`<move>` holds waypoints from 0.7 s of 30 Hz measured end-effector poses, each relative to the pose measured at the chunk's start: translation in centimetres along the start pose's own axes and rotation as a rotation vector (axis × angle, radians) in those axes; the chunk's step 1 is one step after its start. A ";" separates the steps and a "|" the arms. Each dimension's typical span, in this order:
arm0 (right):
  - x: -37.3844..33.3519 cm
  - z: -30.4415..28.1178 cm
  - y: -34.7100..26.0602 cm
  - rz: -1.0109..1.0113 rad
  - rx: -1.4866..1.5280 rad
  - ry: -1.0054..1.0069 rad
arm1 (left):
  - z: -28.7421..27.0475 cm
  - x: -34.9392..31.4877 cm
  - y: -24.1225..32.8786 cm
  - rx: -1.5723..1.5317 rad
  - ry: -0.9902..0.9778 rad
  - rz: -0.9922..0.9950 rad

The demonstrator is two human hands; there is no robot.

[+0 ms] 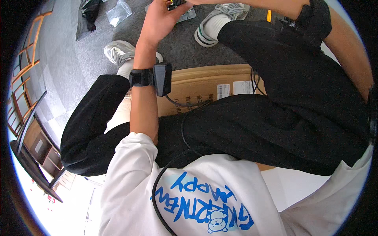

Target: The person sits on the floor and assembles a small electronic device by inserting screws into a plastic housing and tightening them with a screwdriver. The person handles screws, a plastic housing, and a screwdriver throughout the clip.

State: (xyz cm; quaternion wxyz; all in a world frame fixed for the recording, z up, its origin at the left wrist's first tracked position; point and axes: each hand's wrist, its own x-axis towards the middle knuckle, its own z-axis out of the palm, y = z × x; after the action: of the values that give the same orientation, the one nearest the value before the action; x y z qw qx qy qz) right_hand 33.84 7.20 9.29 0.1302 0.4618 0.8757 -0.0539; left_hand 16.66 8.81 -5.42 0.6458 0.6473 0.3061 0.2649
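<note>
At the top edge, my left hand (pixel 160 20) is closed around a small black-and-yellow object (pixel 175 4), with the thumb along its near side. The fingertips and most of that object are cut off by the frame. Below it, a grey metal plate with holes (pixel 190 15) rests on the carpet, partly covered by the hand. Only a sliver of my right hand (pixel 199 1) shows beside the object; its fingers are out of sight. A black device is strapped to my left wrist (pixel 160 80).
I sit on a brown cardboard box (pixel 197 80), my shoes on either side of the plate. A clear plastic bag (pixel 119 13) and a black bag (pixel 89 17) lie at the far left. A black cable (pixel 183 129) crosses my lap. Wooden-framed furniture (pixel 29 59) stands left.
</note>
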 end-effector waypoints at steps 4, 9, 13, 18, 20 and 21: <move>0.0 1.0 0.4 -0.189 0.096 0.310 | 0.0 0.1 -0.2 -0.129 0.054 0.013; 0.0 0.6 1.1 -0.342 0.108 0.204 | 0.0 0.0 -0.4 -0.100 0.012 0.027; -0.1 0.4 0.1 0.064 0.077 -0.007 | 0.3 0.1 -0.3 0.076 -0.037 0.011; 0.7 2.5 0.9 -0.282 0.084 0.409 | 0.9 0.3 -0.7 -0.127 0.002 0.051; 0.9 2.7 1.1 -0.395 0.085 0.459 | 0.8 0.2 -0.8 -0.160 0.015 0.039; 0.9 2.6 1.1 -0.351 0.078 0.387 | 0.8 0.1 -0.8 -0.165 0.039 0.030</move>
State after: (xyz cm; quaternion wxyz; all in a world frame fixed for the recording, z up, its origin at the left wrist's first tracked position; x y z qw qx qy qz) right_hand 34.74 8.02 6.55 -0.0690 0.3093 0.9482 -0.0199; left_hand 17.30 8.30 -6.29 0.6868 0.5911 0.2862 0.3115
